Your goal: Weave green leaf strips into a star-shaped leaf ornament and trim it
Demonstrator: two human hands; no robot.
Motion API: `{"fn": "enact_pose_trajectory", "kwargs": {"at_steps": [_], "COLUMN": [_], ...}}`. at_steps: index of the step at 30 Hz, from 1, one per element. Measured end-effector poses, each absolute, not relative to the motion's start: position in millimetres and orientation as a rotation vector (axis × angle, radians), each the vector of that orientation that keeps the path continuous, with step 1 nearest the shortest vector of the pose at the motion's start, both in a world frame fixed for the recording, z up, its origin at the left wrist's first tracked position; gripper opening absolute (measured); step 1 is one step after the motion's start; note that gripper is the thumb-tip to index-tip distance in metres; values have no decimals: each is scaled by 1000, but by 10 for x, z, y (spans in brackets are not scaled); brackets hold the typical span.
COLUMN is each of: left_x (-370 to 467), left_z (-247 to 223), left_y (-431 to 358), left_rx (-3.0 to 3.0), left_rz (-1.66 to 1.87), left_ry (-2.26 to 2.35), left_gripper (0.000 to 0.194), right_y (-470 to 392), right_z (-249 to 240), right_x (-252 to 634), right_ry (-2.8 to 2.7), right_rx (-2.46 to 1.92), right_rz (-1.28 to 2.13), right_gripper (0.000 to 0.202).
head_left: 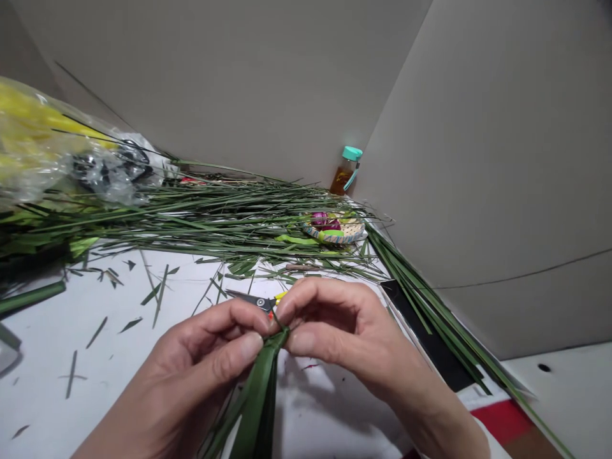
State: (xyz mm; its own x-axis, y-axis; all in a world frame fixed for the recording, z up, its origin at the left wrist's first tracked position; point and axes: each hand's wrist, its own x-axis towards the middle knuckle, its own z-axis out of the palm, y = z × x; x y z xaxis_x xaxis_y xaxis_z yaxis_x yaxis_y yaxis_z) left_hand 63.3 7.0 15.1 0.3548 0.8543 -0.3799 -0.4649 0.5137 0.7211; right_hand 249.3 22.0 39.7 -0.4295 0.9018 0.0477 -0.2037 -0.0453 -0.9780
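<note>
A bundle of broad green leaf strips (258, 395) runs from the bottom edge up to a folded tip between my fingertips. My left hand (205, 357) pinches the tip from the left, thumb on top. On the other side, my right hand (344, 331) holds the same tip between thumb and index finger, where a thin strand sticks up. Just beyond my fingers lie scissors (261, 302) with dark blades and yellow on the handle, partly hidden by my right hand.
Long green leaves (215, 213) are heaped across the back. A small basket (342, 234) with purple items, a teal-capped bottle (345, 172), a plastic bag with yellow contents (38, 140) and a dark flat object (430, 338) surround the work area. Leaf scraps litter the white table (129, 389).
</note>
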Motion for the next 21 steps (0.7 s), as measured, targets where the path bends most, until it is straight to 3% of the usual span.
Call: {"fn": "enact_pose_trajectory", "kwargs": {"at_steps": [7,15,21], "left_x": [704,698,674], "left_z": [266,375,225], "left_y": [72,167,110], "left_rx": [586,776,965], "left_rz": [914,1010,1008], "left_ry": [915,966,1045], "left_gripper": [22,31,19], "right_y": [231,141,239], "right_z": [290,292,207], "right_x": [2392,2271,2369], "right_ry": [-1231,-1380,-1180], "right_rx": [-769,-919,-867], "right_rz": [1592,1118,1418], "right_gripper": [12,15,22]}}
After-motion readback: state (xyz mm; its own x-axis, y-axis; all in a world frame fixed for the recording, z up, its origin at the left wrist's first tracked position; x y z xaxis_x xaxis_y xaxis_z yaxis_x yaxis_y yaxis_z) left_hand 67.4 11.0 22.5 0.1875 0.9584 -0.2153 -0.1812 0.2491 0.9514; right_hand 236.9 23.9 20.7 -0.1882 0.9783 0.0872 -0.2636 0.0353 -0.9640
